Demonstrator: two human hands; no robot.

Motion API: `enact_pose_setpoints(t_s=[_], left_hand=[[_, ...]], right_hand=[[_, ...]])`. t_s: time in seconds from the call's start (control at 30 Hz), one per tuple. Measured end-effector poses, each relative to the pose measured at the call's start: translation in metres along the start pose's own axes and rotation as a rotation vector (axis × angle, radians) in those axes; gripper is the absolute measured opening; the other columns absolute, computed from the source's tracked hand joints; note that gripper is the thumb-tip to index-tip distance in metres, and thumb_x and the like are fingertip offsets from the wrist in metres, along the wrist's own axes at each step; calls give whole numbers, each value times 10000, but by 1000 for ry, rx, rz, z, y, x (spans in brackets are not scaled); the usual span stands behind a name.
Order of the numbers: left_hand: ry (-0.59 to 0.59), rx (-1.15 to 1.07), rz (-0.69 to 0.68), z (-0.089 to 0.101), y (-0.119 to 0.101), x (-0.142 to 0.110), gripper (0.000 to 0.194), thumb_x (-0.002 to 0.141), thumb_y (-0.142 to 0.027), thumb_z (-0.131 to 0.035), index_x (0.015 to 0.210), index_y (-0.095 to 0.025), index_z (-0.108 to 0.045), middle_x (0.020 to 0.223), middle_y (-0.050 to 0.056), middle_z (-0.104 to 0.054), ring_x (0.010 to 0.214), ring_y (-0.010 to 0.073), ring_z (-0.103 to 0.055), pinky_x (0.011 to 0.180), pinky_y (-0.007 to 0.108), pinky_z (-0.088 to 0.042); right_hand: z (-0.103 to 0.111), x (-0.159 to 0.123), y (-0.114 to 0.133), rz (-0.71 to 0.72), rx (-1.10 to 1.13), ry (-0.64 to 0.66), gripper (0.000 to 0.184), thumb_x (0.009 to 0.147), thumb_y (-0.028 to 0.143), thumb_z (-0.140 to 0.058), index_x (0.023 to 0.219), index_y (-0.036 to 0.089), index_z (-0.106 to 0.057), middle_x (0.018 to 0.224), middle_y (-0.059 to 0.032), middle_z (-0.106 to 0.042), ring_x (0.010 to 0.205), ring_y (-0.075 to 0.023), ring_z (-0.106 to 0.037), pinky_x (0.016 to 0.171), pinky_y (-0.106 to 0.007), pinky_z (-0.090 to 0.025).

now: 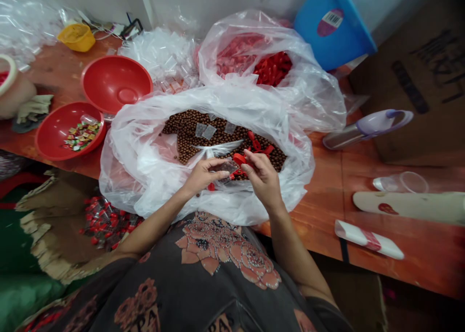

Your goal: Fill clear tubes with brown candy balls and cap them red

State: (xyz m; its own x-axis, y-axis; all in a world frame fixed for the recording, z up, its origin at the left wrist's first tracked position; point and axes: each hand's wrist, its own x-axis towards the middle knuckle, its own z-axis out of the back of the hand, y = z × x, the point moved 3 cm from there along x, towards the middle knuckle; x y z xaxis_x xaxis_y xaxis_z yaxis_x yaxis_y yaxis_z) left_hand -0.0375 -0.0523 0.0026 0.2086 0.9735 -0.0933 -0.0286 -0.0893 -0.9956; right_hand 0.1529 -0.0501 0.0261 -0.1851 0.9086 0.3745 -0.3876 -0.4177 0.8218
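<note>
My left hand [206, 176] pinches a small clear plastic container [228, 166] between thumb and fingers. Close on its right, my right hand [262, 177] grips a red plastic cap [239, 159] beside the container's end; whether the two touch I cannot tell. Both hands are over a large white plastic bag [138, 128] full of small brown beads [189, 123]. Several flat clear pieces [209, 131] and red plastic parts [256, 143] rest on the beads.
Two red bowls [116, 82] stand at left, the nearer with small colourful pieces [83, 135]. Behind are a bag of red parts [272, 69] and a blue bucket [334, 26]. A steel flask [341, 137] stands right. Below left, a carton [61, 215] holds red-capped containers [109, 220].
</note>
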Motion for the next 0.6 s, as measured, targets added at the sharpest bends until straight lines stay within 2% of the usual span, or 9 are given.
enact_pose_setpoints(t_s=[0.1,0.27,0.43,0.5,0.6], left_hand=[[9,22,-8,0,-2,-1,414,720,-296,-791,1120,-197,-744,1099,91,-736,982,218,-683,941,403,-530],[-30,49,-16,3,0,-3,398,712,-298,-801,1090,-185,-753,1086,93,-738,984,215,-682,956,403,-525],[7,-49,16,1,4,-5,428,677,-314,-827,1080,-184,-757,1071,88,-743,967,216,-689,939,394,-540],[2,-89,32,0,4,-5,442,670,-326,-834,1079,-178,-755,1075,88,-741,964,217,-688,937,393,-538],[5,-159,71,-5,3,-6,484,659,-351,-845,1095,-171,-738,1073,81,-737,928,206,-686,893,366,-546]], right_hand=[[-1,-2,3,111,-51,5,407,946,213,-570,1320,370,-599,1066,-50,-632,1027,-186,-619,899,-384,-538],[-6,-7,3,203,-37,133,490,957,187,-547,1396,401,-511,1331,-33,-632,1206,-201,-610,995,-422,-522],[-8,-13,-2,298,-86,124,478,982,127,-463,1394,365,-514,1342,-38,-646,1209,-194,-628,981,-426,-524],[-11,-14,-3,333,-129,127,479,972,175,-511,1423,331,-474,1355,-71,-633,1230,-214,-614,977,-435,-527],[-19,-16,-5,353,-201,104,678,897,311,-657,1494,274,-337,1391,-131,-583,1285,-267,-563,1018,-487,-504]])
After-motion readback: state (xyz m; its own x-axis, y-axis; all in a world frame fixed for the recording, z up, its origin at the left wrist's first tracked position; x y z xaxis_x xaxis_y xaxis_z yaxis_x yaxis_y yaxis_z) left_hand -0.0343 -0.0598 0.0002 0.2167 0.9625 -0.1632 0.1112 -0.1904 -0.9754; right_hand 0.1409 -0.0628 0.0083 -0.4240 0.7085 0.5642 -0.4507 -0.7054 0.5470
